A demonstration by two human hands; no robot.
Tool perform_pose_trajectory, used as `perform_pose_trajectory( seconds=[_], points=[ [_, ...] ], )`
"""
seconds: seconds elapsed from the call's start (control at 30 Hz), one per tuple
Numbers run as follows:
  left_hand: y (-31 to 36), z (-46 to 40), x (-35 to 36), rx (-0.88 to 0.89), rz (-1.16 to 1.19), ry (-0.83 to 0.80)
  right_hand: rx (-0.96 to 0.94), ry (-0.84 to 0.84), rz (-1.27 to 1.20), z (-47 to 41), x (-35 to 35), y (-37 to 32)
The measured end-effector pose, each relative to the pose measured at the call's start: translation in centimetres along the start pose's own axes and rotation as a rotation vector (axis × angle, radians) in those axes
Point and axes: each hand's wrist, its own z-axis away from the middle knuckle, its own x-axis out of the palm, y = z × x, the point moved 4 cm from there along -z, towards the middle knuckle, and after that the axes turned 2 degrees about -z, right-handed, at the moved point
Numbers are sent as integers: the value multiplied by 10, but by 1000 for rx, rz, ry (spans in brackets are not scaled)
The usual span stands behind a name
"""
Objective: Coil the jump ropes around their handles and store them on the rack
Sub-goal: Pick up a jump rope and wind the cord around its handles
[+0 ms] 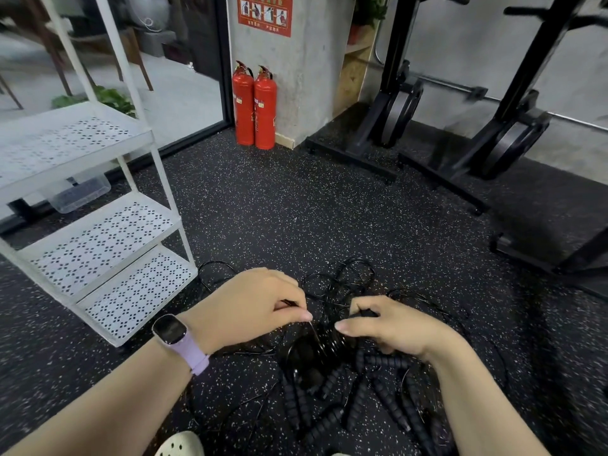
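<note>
Down on the speckled floor (296, 209) sits the pile of jump ropes (348, 383), low centre of the view, a real tangle. The ribbed black handles (388, 399) fan out every which way: one lies with its long axis running from 11 to 5 o'clock, another (330, 380) from 1 to 7, one near the right wrist almost level, 9 to 3. Thin black cord (342, 278) loops out from the heap toward 12 o'clock, and a strand trails off toward 10.

The left hand (253, 304) comes in from 8 o'clock, knuckles up, thumb and forefinger pinched together on a single strand of cord just above the pile. The right hand (388, 324) comes in from 4 o'clock, back of the hand up, fingers curled down around a dark handle or bundle of cord; which exactly, I cannot tell. The two thumbs point at each other, close but apart.

A lilac watch (179, 340) rides the left wrist. The white perforated rack (98, 245) stands at 9 o'clock, well apart from the pile. Two red fire extinguishers (255, 106) stand at 12, against a concrete pillar.
</note>
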Motion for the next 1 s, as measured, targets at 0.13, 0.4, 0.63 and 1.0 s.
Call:
perform_pose_trajectory(
  seconds=[0.13,0.4,0.63,1.0],
  points=[
    [4,-4,-4,-99,305,11,5,-200,-310,8,6,2],
    [5,-6,-19,-164,730,160,-181,-276,-992,4,16,-17],
    [-6,-6,-18,-304,542,198,-199,-133,-1280,-11,19,-28],
    [-6,-6,-5,-512,937,280,-100,321,-1552,-28,22,-27]
  ],
)
